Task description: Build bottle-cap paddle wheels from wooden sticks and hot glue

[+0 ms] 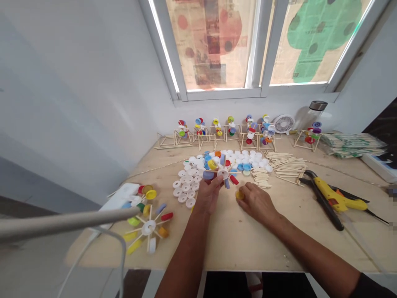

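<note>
I noted left hand point(208, 194) gripping a bottle-cap pinwheel point(223, 174), right hand point(256, 203) cupped over a yellow cap point(239, 195) — hands apart, glue gun point(336, 198) markings too small to read.

Yellow glue gun point(336, 198) rt side; white fan point(283, 123), glass jar point(310, 116) at back; stick bundles point(353, 145) far rt.

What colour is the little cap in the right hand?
Yellow. The bottle cap held by the right hand shows best in the head view.

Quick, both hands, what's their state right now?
Left hand: closed, holding a stick-and-cap wheel.
Right hand: closed on a yellow bottle cap.
</note>
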The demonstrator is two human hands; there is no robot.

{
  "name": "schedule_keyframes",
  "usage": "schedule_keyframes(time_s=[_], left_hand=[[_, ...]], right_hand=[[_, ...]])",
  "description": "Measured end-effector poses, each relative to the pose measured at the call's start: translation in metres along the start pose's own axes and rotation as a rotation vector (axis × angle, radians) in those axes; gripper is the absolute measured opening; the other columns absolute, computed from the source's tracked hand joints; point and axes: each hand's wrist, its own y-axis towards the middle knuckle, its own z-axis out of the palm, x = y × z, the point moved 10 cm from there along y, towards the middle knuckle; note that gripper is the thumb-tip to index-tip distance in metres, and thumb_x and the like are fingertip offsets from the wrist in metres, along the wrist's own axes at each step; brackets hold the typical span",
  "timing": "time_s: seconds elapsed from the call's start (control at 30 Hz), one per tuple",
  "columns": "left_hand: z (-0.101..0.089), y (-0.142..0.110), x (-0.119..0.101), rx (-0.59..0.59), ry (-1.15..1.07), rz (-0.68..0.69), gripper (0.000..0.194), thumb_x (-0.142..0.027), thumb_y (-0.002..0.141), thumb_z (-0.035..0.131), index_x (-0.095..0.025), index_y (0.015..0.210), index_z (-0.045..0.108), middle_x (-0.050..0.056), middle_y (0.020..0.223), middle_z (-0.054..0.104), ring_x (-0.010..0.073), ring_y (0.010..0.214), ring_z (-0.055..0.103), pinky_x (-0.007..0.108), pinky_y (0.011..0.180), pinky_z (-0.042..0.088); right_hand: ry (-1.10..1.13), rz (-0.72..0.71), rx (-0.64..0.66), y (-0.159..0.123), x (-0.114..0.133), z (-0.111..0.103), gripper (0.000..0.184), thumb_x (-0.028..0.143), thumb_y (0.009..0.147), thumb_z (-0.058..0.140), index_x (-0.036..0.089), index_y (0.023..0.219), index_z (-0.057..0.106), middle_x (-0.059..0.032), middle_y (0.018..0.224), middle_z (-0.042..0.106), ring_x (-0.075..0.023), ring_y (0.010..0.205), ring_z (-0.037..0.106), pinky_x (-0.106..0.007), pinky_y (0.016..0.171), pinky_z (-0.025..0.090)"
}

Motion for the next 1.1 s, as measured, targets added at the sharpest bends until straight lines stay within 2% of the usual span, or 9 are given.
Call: schedule_keyframes(time_s=[0.1,0.23,0.3,0.4,0.57,0.7,0.83,1.1], left_hand=[[0.002,-0.001,-0.002,0.005,0.028,0.004,0.032,-0.021,0.059,0.08,-0.017,0.088,0.068,0.002,0.081,0.07,0.019,0.084,0.065,0.031,0.077,0.046],[0.003,0.0,-0.001,0.029,0.065,0.011,0.031,-0.022,0.056,0.082,-0.017,0.084,0.069,0.003,0.08,0.07,0.0188,0.079,0.064,0.03,0.07,0.045],[0.005,0.0,0.001,0.043,0.086,0.002,0.031,-0.022,0.056,0.082,-0.017,0.084,0.07,0.004,0.08,0.07,0.0191,0.079,0.064,0.03,0.069,0.045],[0.008,-0.001,0.004,0.07,0.133,-0.018,0.031,-0.023,0.056,0.082,-0.016,0.083,0.07,0.005,0.079,0.07,0.0192,0.077,0.064,0.03,0.068,0.045],[0.01,-0.002,0.006,0.07,0.179,-0.01,0.029,-0.025,0.056,0.082,-0.016,0.081,0.071,0.005,0.076,0.07,0.0188,0.074,0.063,0.029,0.065,0.045],[0.011,-0.002,0.008,0.088,0.19,-0.029,0.029,-0.026,0.053,0.083,-0.016,0.078,0.071,0.005,0.076,0.069,0.0184,0.072,0.062,0.028,0.062,0.045],[0.012,0.0,0.011,0.103,0.202,-0.053,0.031,-0.025,0.054,0.083,-0.016,0.081,0.072,0.005,0.078,0.07,0.0182,0.074,0.062,0.029,0.07,0.046],[0.008,-0.001,0.015,0.101,0.243,-0.068,0.032,-0.027,0.055,0.083,-0.016,0.083,0.072,0.007,0.084,0.071,0.0211,0.081,0.063,0.031,0.075,0.046]], right_hand=[[0.195,0.035,-0.056,0.0,-0.016,-0.01,0.019,0.03,0.081,0.051,0.019,0.092,0.062,-0.0075,0.092,0.063,-0.0204,0.085,0.057,-0.031,0.071,0.043],[0.657,0.146,-0.197,-0.002,-0.049,-0.042,0.031,0.037,0.08,0.054,0.018,0.103,0.062,-0.0068,0.094,0.064,-0.0185,0.084,0.057,-0.032,0.075,0.046],[0.832,0.163,-0.192,-0.003,-0.055,-0.052,0.036,0.041,0.08,0.055,0.019,0.108,0.063,-0.0063,0.094,0.064,-0.0185,0.084,0.058,-0.032,0.076,0.046],[0.983,0.149,-0.118,-0.003,-0.05,-0.056,0.038,0.043,0.081,0.056,0.021,0.111,0.063,-0.0053,0.099,0.065,-0.0189,0.09,0.058,-0.033,0.079,0.045],[0.986,0.115,-0.046,0.001,-0.04,-0.054,0.037,0.044,0.081,0.056,0.022,0.11,0.065,-0.0045,0.105,0.065,-0.0196,0.092,0.058,-0.034,0.081,0.044],[0.933,0.109,-0.039,0.003,-0.035,-0.055,0.036,0.044,0.081,0.056,0.022,0.107,0.066,-0.0038,0.096,0.066,-0.0182,0.083,0.058,-0.032,0.074,0.045],[0.892,0.05,-0.018,0.006,-0.025,-0.06,0.034,0.044,0.082,0.053,0.021,0.104,0.067,-0.0044,0.095,0.067,-0.0185,0.084,0.058,-0.031,0.073,0.044],[0.833,-0.053,0.025,0.008,-0.01,-0.064,0.032,0.042,0.086,0.048,0.02,0.098,0.068,-0.0034,0.09,0.066,-0.0158,0.079,0.055,-0.028,0.069,0.041]])
